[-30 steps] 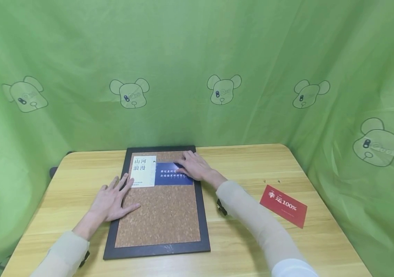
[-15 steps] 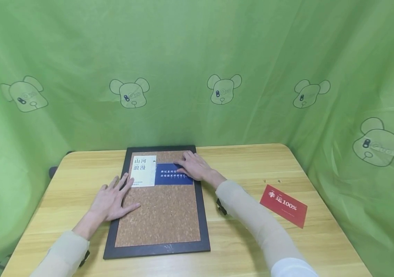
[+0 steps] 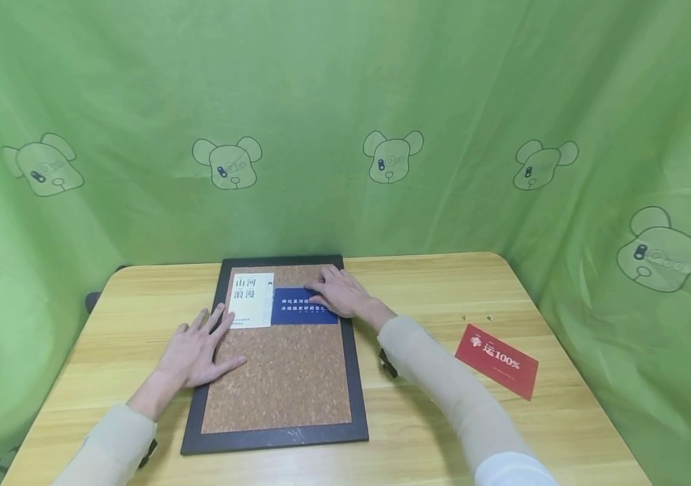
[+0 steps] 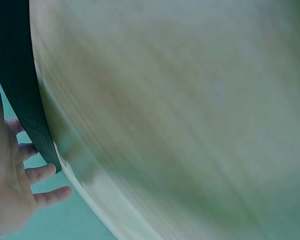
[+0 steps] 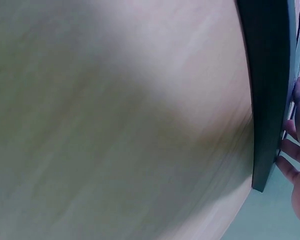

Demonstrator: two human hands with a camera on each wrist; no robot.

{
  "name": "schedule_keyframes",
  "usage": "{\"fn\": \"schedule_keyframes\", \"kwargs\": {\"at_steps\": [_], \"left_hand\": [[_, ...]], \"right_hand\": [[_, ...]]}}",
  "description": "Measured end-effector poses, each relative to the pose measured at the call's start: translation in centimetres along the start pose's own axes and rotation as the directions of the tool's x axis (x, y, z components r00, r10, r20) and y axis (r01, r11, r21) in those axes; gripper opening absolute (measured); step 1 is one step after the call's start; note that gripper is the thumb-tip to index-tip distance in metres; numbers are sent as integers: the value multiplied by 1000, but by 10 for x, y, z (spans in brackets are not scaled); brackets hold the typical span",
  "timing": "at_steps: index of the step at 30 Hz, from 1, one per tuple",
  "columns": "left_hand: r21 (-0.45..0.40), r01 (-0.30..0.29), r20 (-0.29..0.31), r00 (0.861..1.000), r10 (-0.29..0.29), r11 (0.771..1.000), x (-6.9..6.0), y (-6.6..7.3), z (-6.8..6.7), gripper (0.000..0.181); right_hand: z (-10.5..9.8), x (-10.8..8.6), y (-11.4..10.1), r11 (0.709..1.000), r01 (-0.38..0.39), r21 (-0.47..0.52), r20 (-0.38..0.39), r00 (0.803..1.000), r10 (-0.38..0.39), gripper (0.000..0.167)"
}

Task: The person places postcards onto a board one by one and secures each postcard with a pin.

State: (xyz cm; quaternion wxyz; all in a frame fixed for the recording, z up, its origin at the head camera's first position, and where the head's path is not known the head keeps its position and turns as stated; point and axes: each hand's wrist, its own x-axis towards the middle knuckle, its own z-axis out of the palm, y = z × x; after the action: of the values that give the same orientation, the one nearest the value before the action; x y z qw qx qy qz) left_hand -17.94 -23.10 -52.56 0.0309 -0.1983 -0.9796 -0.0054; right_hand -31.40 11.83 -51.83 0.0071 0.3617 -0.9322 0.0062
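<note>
Left hand [image 3: 193, 352]: I saw it palm down, fingers [image 3: 222, 327] spread, thumb [image 3: 231, 366] held wide toward the right.
Right hand [image 3: 342, 292]: I had it farther forward, fingers bent downward; whether they pinched, I couldn't tell.
Left arm [image 3: 115, 439]: sleeved, reached forward and inward.
Right arm [image 3: 451, 385]: sleeved, slanted forward and leftward.

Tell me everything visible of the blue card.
The blue card is a flat, paper-looking rectangle with two lines of white characters. It lies across the upper half of the board, long side running left to right, its left edge meeting the white card; any overlap is unclear. The right hand covers its upper right, hiding the exact contact.
</note>
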Motion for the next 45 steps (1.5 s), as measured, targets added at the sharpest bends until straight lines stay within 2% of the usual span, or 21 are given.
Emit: {"fn": "schedule_keyframes", "kwargs": {"at_steps": [9, 24, 31, 45], "left_hand": [[6, 1, -2, 1000, -1, 1000, 1, -1, 2, 101], [-4, 5, 8, 1000, -5, 1000, 0, 1, 2, 101], [-10, 7, 9, 1000, -7, 1000, -1, 1, 2, 101], [5, 0, -8, 1000, 0, 1000, 1, 1, 2, 101]], "right_hand": [[-3, -7, 0, 1000, 6, 5, 10, 1000, -6, 59], [-9, -24, -10, 999, -31, -19, 55, 998, 32, 83], [-9, -28, -13, 999, -38, -7, 58, 998, 38, 85], [-3, -36, -14, 998, -37, -58, 57, 998, 41, 84]]}}
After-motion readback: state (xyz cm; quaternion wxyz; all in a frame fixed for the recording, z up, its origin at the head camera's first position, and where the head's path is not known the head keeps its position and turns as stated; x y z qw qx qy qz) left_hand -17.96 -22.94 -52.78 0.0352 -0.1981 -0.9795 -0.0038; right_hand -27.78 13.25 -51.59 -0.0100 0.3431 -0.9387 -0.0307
